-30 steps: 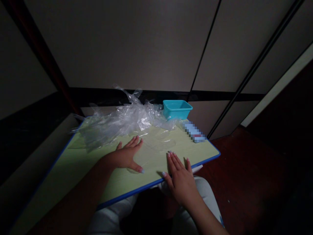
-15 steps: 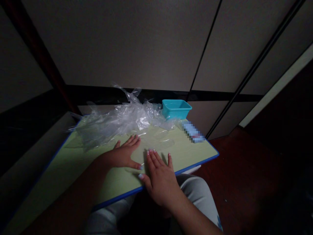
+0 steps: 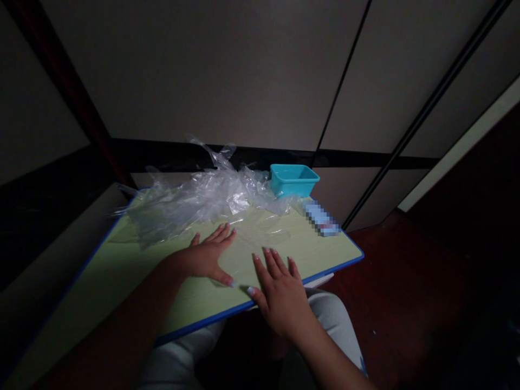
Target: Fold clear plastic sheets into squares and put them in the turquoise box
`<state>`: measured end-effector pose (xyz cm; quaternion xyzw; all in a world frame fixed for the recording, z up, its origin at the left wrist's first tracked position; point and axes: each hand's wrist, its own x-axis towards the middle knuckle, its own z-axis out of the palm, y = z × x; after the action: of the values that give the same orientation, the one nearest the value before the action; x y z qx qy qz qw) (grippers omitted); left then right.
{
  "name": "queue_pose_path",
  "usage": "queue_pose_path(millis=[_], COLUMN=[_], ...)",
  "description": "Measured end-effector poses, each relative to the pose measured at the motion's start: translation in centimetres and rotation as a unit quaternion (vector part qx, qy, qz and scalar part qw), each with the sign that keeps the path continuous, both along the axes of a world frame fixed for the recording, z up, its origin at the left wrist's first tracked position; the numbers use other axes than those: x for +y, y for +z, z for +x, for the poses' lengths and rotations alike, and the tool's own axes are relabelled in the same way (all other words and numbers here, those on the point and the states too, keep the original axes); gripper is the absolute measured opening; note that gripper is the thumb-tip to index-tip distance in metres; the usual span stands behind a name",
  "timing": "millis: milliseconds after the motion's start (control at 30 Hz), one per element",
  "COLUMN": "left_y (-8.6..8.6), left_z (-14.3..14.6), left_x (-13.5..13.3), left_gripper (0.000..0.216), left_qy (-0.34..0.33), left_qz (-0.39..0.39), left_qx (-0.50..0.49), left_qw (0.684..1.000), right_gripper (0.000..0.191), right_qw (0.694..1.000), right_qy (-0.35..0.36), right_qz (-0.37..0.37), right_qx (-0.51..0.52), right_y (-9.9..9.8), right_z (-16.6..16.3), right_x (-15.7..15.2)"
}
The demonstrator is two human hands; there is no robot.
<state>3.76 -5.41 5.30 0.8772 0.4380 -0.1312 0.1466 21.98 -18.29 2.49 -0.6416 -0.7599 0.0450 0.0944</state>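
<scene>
My left hand [image 3: 209,258] lies flat with spread fingers on a thin clear plastic sheet or bag [image 3: 260,230], whose outline is hard to make out on the table. My right hand [image 3: 278,287] rests palm down near the front edge, fingers apart, holding nothing. Beyond the left hand, a crumpled heap of clear plastic bags [image 3: 195,197] spreads across the back of the pale green table [image 3: 320,257].
A turquoise plastic basket [image 3: 294,188] stands at the back right of the table. In front of it lies a pixelated, light-blue flat item [image 3: 320,218]. A blue rim [image 3: 203,323] edges the table, and cabinet panels [image 3: 211,70] rise behind it.
My right hand has slid to the right and its fingers have spread a little more. The left hand has stayed in nearly the same place.
</scene>
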Motion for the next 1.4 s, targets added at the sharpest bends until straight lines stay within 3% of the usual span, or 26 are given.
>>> queue_pose_path(millis=[400,967,1200,1300,1400], left_y=[0.0,-0.1,-0.6,-0.8,-0.8], left_z=[-0.3,-0.1,0.5,0.5,0.5], left_x=[0.1,-0.2,-0.3,-0.2,-0.2], left_gripper=[0.123,0.124,0.128,0.127,0.123], left_qy=[-0.002,-0.022,-0.050,-0.055,-0.054], left_qz=[-0.002,-0.001,0.004,0.008,0.010], left_qx=[-0.010,-0.018,-0.033,-0.034,-0.031], left_qw=[1.000,1.000,0.998,0.998,0.998], right_gripper=[0.061,0.068,0.064,0.064,0.064], right_qw=[0.999,0.997,0.999,0.995,0.994], right_qy=[-0.038,-0.072,0.034,0.090,0.102], right_qz=[0.012,-0.026,-0.029,-0.030,-0.021], right_qx=[-0.022,-0.027,0.003,0.020,0.026], right_y=[-0.8,-0.2,2.1,2.3,1.9], right_z=[2.9,3.5,1.7,0.1,-0.7], right_x=[-0.7,-1.9,0.0,1.2,1.9])
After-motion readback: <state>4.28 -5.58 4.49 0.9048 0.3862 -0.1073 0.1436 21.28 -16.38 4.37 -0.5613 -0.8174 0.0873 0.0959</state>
